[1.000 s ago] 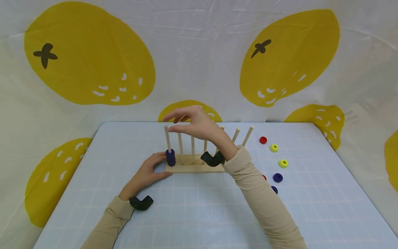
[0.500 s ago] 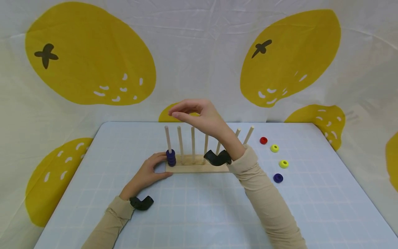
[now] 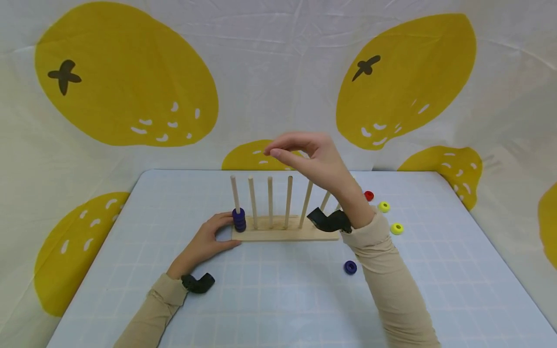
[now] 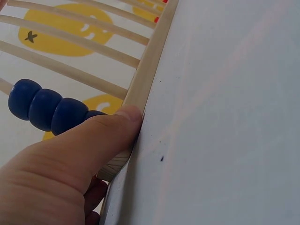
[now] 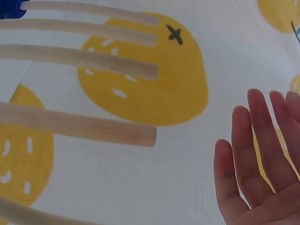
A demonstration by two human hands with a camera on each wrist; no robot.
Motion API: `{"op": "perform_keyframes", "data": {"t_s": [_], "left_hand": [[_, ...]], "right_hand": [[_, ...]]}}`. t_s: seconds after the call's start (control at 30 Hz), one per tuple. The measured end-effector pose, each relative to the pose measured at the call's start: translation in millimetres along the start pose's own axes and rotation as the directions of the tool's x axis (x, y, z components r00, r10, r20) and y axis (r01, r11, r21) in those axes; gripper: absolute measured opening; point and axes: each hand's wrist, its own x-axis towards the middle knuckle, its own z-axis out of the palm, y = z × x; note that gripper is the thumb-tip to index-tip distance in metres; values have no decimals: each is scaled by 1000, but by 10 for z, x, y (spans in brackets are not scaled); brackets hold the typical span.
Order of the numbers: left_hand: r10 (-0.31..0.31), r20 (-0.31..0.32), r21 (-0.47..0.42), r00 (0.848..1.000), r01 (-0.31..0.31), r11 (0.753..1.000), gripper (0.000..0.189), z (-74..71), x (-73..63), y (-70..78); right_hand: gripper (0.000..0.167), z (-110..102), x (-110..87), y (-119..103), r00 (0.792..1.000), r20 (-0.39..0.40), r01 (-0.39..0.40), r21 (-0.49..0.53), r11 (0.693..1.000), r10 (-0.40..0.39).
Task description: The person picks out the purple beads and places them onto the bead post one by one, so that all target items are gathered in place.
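A wooden peg stand (image 3: 285, 236) with a row of upright pegs is on the table. Its leftmost peg carries a stack of dark blue rings (image 3: 239, 221), low against the base. My left hand (image 3: 206, 241) grips the stand's left end; in the left wrist view the thumb (image 4: 112, 124) lies on the front edge, with the other fingers partly hidden behind. Raised above the right part of the stand, my right hand (image 3: 319, 159) holds nothing. Its fingers (image 5: 241, 154) are extended in the right wrist view, apart from the peg tips (image 5: 152, 136).
Loose rings lie to the right: a blue ring (image 3: 350, 268) in front of the stand, two yellow ones including a yellow ring (image 3: 396, 228), and a red ring (image 3: 369, 195) farther back. My right sleeve (image 3: 391, 270) covers part of that side. A lemon-print cloth (image 3: 278, 72) hangs behind the table.
My right hand has moved right, away from the leftmost peg, and slightly up. Its forearm now hides one blue ring and uncovers another. The left hand stays in place.
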Motion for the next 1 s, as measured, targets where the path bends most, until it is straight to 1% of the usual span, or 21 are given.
{"op": "perform_keyframes", "data": {"t_s": [0.13,0.23,0.37,0.53,0.6,0.7,0.77,0.93,1.0], "left_hand": [[-4,4,-2,1000,4,1000,56,-6,-4,5],[-4,4,-3,1000,4,1000,56,-8,-3,9],[8,-3,6,1000,-8,1000,56,-9,-1,26],[4,3,-16,1000,-4,1000,56,-16,4,62],[-6,9,-26,1000,7,1000,56,-20,8,75],[-11,12,-17,1000,12,1000,56,-22,13,80],[-13,13,-11,1000,13,1000,57,-24,13,83],[-13,17,-13,1000,13,1000,56,-24,7,87],[-16,17,-13,1000,17,1000,56,-24,2,90]], "right_hand": [[14,-116,-77,-57,1000,-23,10,1,1000,-10],[13,-194,-143,-99,999,-39,1,-5,1000,-1],[11,-286,-233,-164,998,-61,1,-10,1000,-1],[13,-420,-385,-227,996,-92,6,-17,1000,-7],[14,-486,-462,-247,994,-113,-2,-23,1000,-1],[15,-584,-593,-277,987,-158,-34,-37,999,28],[16,-645,-693,-294,979,-193,-73,-69,995,58],[16,-788,-964,-285,954,-272,-171,-140,975,128],[16,-842,-1079,-253,943,-296,-205,-150,967,154]]}}
